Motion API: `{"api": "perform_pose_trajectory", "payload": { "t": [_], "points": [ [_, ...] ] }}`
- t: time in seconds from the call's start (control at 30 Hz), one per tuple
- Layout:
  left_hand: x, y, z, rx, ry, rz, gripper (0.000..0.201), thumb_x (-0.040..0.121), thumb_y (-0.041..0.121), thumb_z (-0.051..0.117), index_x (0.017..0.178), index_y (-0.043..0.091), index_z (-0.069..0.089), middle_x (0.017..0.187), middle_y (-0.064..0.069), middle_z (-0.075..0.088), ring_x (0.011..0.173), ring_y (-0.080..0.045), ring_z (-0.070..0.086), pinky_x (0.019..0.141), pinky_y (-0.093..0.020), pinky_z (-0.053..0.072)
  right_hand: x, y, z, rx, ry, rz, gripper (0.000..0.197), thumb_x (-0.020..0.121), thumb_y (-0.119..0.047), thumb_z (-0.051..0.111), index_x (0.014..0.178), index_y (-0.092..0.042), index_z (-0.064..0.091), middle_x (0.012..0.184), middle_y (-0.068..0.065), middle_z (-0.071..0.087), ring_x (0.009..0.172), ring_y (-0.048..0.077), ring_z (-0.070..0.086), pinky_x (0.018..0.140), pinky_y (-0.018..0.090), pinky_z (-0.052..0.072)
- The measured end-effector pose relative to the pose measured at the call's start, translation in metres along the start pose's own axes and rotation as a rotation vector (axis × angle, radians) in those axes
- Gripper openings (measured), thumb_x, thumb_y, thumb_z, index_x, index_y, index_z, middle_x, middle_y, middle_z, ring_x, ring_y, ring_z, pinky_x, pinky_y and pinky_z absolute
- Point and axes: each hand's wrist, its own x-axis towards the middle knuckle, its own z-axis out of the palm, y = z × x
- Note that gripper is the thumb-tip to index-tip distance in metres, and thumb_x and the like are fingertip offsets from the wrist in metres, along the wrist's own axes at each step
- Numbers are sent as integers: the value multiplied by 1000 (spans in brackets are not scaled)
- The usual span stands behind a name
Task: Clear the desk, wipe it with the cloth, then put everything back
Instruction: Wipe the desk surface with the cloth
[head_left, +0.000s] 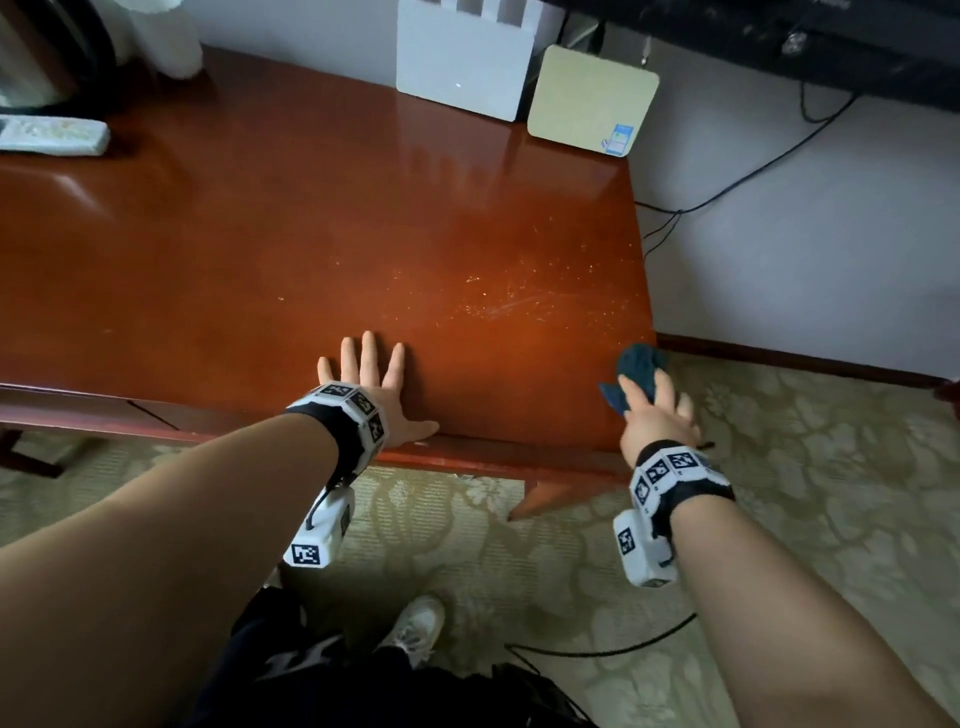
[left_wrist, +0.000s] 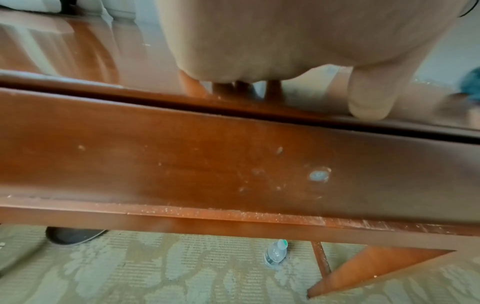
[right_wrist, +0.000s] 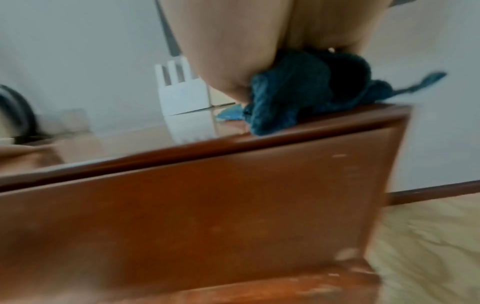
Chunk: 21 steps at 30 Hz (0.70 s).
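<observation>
The red-brown wooden desk (head_left: 311, 234) fills the head view, with pale crumbs or scratches near its right side. My left hand (head_left: 371, 387) lies flat on the front edge, fingers straight and spread. At the desk's front right corner my right hand (head_left: 657, 410) holds a crumpled dark teal cloth (head_left: 639, 366) against the top. In the right wrist view the cloth (right_wrist: 298, 98) bunches under the palm at the corner. The left wrist view shows my palm (left_wrist: 285, 41) on the desk's front rail (left_wrist: 233, 164).
A white router (head_left: 462, 57) and a pale yellow box (head_left: 587, 98) lean against the wall at the back. A white remote (head_left: 52, 136) lies at the far left by a dark kettle. A water bottle (left_wrist: 275, 255) stands on the carpet under the desk. Cables hang at the right.
</observation>
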Motion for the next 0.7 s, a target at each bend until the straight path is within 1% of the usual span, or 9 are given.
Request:
{"api": "perform_pose_trajectory", "payload": {
  "t": [0.1,0.2,0.33,0.37,0.4,0.47,0.53,0.63,0.7],
  "points": [
    [1,1,2,10,4,-11,108,76,80,39,149,24,-20,154,-11,-29,143,-32,-21,117,-52,-4,4,28,-9,256,105,143,60,94,-2,39,144,-33,29,155,6,14,136,35,26,111,44,31],
    [2,1,-1,26,-14,-16,108,76,80,37,148,24,-21,153,-11,-30,143,-33,-21,117,-53,-4,3,31,-29,570,267,133,48,97,-8,38,142,-24,37,147,13,35,126,37,45,102,42,39],
    [2,1,1,16,0,-13,109,76,81,38,148,25,-20,153,-10,-29,143,-32,-21,116,-52,-4,-1,-1,-51,1061,118,-70,43,96,-6,43,136,-21,44,136,10,51,114,28,54,101,40,43],
    [3,1,2,14,8,-13,109,76,81,38,149,25,-20,154,-10,-29,143,-32,-21,116,-52,-4,1,-9,-51,1044,77,-89,43,96,-7,43,136,-22,44,137,11,50,115,28,53,102,40,43],
    [3,0,3,14,11,-12,109,75,81,38,149,25,-20,154,-10,-29,143,-32,-21,116,-52,-4,3,-16,-50,889,66,-80,44,97,-10,43,138,-23,42,141,11,44,121,29,49,105,39,39],
    [3,0,4,12,8,-9,109,76,81,38,148,25,-21,154,-10,-29,143,-32,-21,116,-52,-5,6,-24,-42,469,134,-14,47,98,-23,39,144,-28,32,152,7,24,138,29,28,115,42,25],
    [3,0,3,12,6,-8,108,76,81,38,148,25,-21,154,-10,-29,143,-32,-21,116,-52,-5,1,-35,-32,291,142,-72,49,99,-34,34,147,-34,22,158,1,10,144,27,10,116,45,18],
    [5,0,2,21,-9,-11,109,76,81,37,147,25,-22,153,-10,-30,143,-33,-22,115,-52,-5,-9,-59,-6,93,11,-222,54,97,-50,27,147,-41,9,159,-2,2,146,26,3,114,48,15],
    [5,0,2,25,-21,-15,109,75,81,37,147,25,-23,153,-10,-31,143,-33,-22,115,-53,-5,-12,-70,9,-101,32,-300,54,97,-51,24,147,-43,4,159,1,0,145,26,3,112,51,13]
  ]
}}
